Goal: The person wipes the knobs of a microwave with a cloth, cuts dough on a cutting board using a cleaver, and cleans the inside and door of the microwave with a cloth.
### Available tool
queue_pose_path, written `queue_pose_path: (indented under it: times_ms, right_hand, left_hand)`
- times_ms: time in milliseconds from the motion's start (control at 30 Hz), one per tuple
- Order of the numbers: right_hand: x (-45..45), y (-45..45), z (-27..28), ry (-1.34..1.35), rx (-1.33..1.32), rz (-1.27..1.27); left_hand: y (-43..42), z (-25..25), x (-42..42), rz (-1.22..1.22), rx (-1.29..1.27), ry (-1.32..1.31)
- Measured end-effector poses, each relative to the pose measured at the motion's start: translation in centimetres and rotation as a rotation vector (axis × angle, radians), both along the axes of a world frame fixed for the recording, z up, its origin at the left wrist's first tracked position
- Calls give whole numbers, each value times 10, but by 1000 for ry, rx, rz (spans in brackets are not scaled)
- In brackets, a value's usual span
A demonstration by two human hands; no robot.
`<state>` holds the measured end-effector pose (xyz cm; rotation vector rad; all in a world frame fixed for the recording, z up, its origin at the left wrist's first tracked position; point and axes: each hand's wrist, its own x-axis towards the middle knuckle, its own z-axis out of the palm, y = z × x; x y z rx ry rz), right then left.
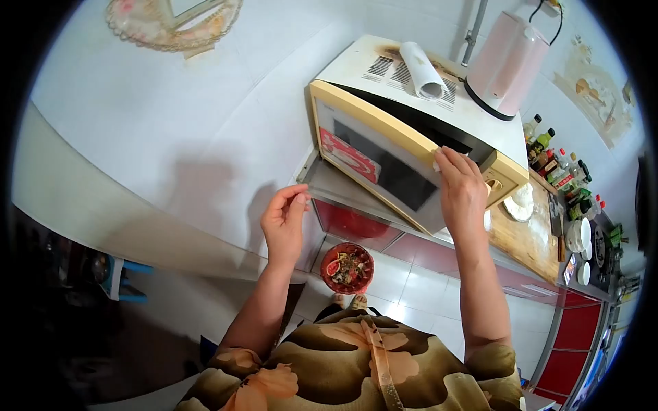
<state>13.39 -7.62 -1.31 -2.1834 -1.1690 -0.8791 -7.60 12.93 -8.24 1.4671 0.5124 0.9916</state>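
Observation:
A white microwave (504,137) with a yellow-framed door (384,161) stands on the counter, its door partly open. My right hand (460,185) is at the door's free upper edge, fingers bent together, with a small bit of something white at the fingertips that I cannot make out. My left hand (284,219) is raised in the air left of the door, thumb and index finger pinched close together; whatever is between them, if anything, is too small to tell. A white paper roll (421,70) and a pink kettle (508,65) rest on top of the microwave.
On the floor by my feet is a red bin (347,268) with scraps. To the right, a wooden board (524,236) holds a bowl of flour (519,203); a cleaver lies beside it. Sauce bottles (562,171) line the wall, with white bowls (578,235) nearer the stove.

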Motion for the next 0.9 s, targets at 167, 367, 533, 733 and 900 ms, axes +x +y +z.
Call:
queue_pose_path:
  times_ms: [167, 367, 533, 733, 900]
  right_hand:
    - [13, 33, -7, -35, -6, 140]
    - [16, 100, -13, -97, -39, 149]
    - [17, 170, -5, -22, -70, 202]
    - [27, 249, -18, -170, 24, 273]
    - [34, 295, -6, -164, -43, 301]
  left_hand:
    - [40, 40, 42, -6, 44, -50]
    - [90, 91, 114, 44, -95, -243]
    - [96, 100, 108, 62, -68, -289]
    - [100, 86, 95, 39, -32, -313]
    - [95, 89, 88, 35, 7, -264]
